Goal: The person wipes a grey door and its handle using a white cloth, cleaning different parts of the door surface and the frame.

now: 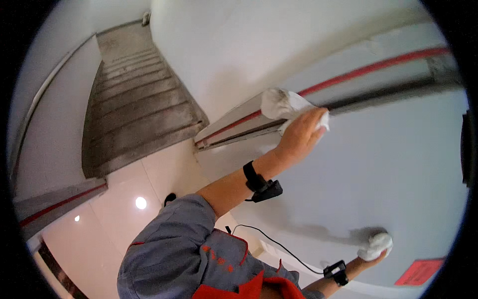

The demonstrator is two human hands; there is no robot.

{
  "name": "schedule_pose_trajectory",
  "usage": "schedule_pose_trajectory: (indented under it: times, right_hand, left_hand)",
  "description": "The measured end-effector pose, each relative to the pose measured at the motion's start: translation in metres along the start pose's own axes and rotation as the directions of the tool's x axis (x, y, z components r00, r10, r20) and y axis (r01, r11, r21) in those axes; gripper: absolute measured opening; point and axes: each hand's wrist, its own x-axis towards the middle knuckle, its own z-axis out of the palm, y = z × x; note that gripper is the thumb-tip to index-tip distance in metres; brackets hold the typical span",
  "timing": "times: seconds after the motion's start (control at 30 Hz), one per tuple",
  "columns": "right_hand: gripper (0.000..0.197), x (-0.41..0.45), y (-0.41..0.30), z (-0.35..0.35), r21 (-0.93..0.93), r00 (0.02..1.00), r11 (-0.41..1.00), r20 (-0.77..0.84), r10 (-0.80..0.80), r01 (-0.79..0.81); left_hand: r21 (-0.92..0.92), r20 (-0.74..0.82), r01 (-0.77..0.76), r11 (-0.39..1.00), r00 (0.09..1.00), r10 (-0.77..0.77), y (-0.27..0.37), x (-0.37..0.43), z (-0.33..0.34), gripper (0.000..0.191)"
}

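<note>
My left hand (300, 136) is shut on a white cloth (278, 104), bunched and smudged with grey dirt. The cloth lies across a ledge with a red stripe (358, 74) and a dark band on the pale wall. Lower right, my right hand (375, 260) holds another crumpled white cloth (378, 244) against the pale wall panel (373, 168). Its fingers are mostly hidden behind the cloth. Each wrist wears a black strap with a small black device, and a thin cable runs from the one on the right wrist.
Grey concrete stairs (138, 101) with a handrail (44, 84) stand at the upper left. Shiny tiled floor (123, 187) lies below them. A red paper sign (418, 272) bearing writing is on the panel near my right hand. A dark object (465, 149) sits at the right edge.
</note>
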Motion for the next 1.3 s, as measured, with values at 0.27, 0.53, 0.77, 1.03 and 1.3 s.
schedule_pose_trajectory:
  times: [0.27, 0.53, 0.77, 1.03, 1.3]
  right_hand:
    - [0.052, 0.036, -0.017, 0.009, -0.261, 0.972, 0.944, 0.167, -0.163, 0.203]
    - [0.009, 0.01, -0.001, 0.04, -0.331, 0.338, -0.66, 0.933, -0.123, 0.674]
    - [0.033, 0.08, -0.014, -0.012, -0.363, 0.158, -0.567, 0.912, -0.378, 0.739]
    - [0.034, 0.085, -0.007, -0.025, -0.463, 0.2, -0.603, 0.869, -0.452, 0.65]
    - [0.038, 0.08, -0.011, -0.041, -0.44, 0.26, -0.731, 0.898, -0.355, 0.522]
  left_hand:
    - [0.109, -0.02, 0.398, 0.911, 0.917, -0.398, -0.206, -0.141, -0.048, 0.033]
    - [0.223, -0.05, 0.67, 0.708, 0.733, -0.678, -0.394, -0.303, -0.109, 0.04]
    - [0.204, -0.067, 0.854, 0.478, 0.5, -0.864, -0.452, -0.309, -0.139, 0.053]
    - [0.444, -0.02, 0.85, 0.283, 0.326, -0.945, -0.404, -0.251, -0.151, 0.047]
    - [-0.212, 0.083, 0.315, 0.925, 0.949, -0.305, -0.221, -0.065, -0.102, 0.038]
